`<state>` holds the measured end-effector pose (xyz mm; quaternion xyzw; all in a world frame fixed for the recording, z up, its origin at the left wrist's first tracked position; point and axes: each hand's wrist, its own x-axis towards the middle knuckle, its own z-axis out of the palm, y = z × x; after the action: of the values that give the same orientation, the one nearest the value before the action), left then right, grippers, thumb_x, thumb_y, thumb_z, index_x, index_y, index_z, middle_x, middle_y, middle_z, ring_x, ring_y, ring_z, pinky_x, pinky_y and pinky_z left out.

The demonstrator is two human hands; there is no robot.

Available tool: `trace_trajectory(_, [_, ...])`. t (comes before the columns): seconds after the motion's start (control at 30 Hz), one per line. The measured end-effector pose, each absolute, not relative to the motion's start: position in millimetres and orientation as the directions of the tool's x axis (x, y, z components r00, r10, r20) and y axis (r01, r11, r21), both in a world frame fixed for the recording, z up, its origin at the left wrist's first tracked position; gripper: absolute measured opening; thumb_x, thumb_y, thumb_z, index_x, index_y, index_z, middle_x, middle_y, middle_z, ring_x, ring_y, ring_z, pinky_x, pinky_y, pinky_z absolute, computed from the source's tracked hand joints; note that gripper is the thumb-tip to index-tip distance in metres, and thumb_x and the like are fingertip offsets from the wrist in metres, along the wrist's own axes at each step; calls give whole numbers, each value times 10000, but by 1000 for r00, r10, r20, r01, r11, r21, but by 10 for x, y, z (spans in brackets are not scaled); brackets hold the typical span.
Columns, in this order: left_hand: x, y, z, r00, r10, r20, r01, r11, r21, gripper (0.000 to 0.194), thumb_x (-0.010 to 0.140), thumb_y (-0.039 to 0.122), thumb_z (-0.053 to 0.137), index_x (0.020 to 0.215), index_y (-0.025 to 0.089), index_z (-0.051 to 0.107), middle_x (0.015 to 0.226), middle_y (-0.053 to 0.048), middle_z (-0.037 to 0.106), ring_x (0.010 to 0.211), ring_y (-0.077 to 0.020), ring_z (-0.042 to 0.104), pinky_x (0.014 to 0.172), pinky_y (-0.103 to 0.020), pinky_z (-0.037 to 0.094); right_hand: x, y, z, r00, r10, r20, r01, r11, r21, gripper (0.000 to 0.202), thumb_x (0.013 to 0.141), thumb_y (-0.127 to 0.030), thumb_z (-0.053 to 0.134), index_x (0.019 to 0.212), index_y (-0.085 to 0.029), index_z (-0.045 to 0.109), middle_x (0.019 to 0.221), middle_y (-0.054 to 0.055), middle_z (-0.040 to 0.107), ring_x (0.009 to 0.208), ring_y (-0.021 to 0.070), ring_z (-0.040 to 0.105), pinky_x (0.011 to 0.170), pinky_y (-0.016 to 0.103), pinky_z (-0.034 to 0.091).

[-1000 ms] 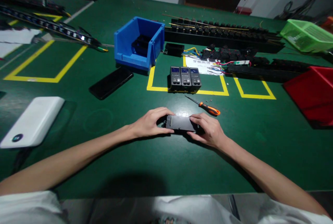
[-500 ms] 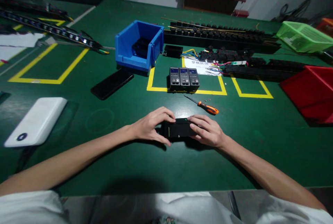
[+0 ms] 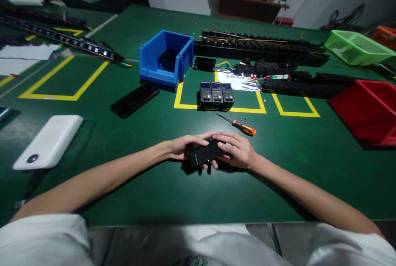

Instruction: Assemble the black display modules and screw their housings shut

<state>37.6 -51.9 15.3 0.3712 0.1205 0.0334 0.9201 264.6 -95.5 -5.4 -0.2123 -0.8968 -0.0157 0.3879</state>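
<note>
Between my two hands is a small black rectangular case (image 3: 204,154), tilted, its left end toward me. My left hand (image 3: 185,145) is closed round it, the thumb on top and fingertips showing under its near side. My right hand (image 3: 237,149) grips the right end, with fingers laid over the top. What the covered parts of the case look like is hidden. Just beyond my hands lies an orange-and-black screwdriver (image 3: 244,127), with tiny screws (image 3: 243,118) beside it. Farther back, three dark modules (image 3: 216,95) stand side by side within a yellow-taped outline.
A blue bin (image 3: 161,74) holding black parts stands behind a black phone (image 3: 135,100). At left lies a white power bank (image 3: 49,142). Long black strips with wires (image 3: 278,70) stretch across the back right, near a red bin (image 3: 365,111) and a green basket (image 3: 359,47).
My left hand has moved from the case's left end to beneath it, its fingers now wrapped round. The case has tilted and seems lifted. My right hand keeps hold of the right end.
</note>
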Motion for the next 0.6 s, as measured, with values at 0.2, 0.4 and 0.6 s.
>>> trace_trajectory(0.2, [332,-541,123,896,386,-218,-97,652,752,656,841,252,620,1399,306,278,1034,-56,647,872,-199,703,762,-320,558,2631,-940,-65,-581,449,679,481,862,-158,530,830,-154,669,1320,-218,479,1328,178,590,1279,274,535,945,465,552])
trace_trajectory(0.4, [401,-638,122,776,619,-120,-264,492,829,527,827,203,672,1235,319,358,1096,-29,577,887,-189,690,787,-380,593,2659,-972,-92,-554,532,641,562,807,-184,588,839,-96,622,1389,-227,457,1395,180,526,1260,273,533,928,450,558])
trace_trajectory(0.6, [421,-692,107,719,690,-82,-302,416,858,535,802,178,706,1179,325,355,1093,-18,548,953,-205,661,784,-424,607,2671,-991,-121,-574,555,602,544,808,-226,680,844,-32,559,1458,-262,377,1473,167,430,1287,268,496,905,428,575])
